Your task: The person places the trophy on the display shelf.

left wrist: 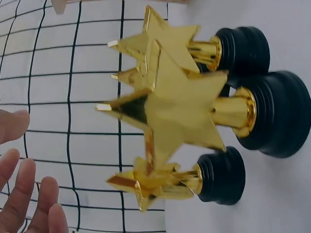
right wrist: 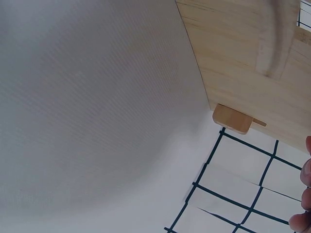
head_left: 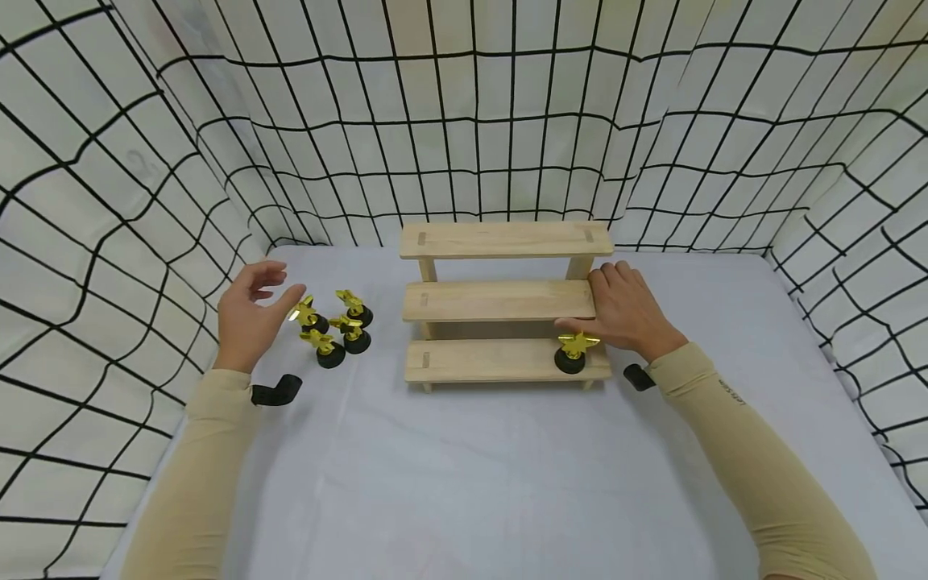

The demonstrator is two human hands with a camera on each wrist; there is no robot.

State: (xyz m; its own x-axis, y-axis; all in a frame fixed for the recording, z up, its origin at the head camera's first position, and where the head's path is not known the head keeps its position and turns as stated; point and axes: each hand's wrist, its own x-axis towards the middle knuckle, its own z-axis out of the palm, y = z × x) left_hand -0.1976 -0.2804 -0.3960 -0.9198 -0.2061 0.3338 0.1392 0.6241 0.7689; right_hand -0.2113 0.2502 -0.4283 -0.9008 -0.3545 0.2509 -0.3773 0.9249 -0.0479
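My left hand [head_left: 254,310] is beside a cluster of small gold star trophies [head_left: 351,332] on black round bases. Its thumb and fingers are apart, with nothing between them. The left wrist view has the trophies [left wrist: 180,107] large and close, the fingers [left wrist: 24,189] at its left edge. A three-tier wooden shelf [head_left: 500,301] stands at centre. At the middle tier's right end, my right hand [head_left: 627,310] grips the board, thumb along the front edge. Another star trophy [head_left: 571,353] stands upright on the bottom tier's right end, just below that thumb. The right wrist view shows the shelf's wooden side [right wrist: 243,53].
A white cloth [head_left: 464,483] covers the table. Black grid netting [head_left: 507,121] over white walls encloses the back and both sides. A black wrist piece [head_left: 277,391] sits at the left cuff, and a similar one [head_left: 639,377] at the right.
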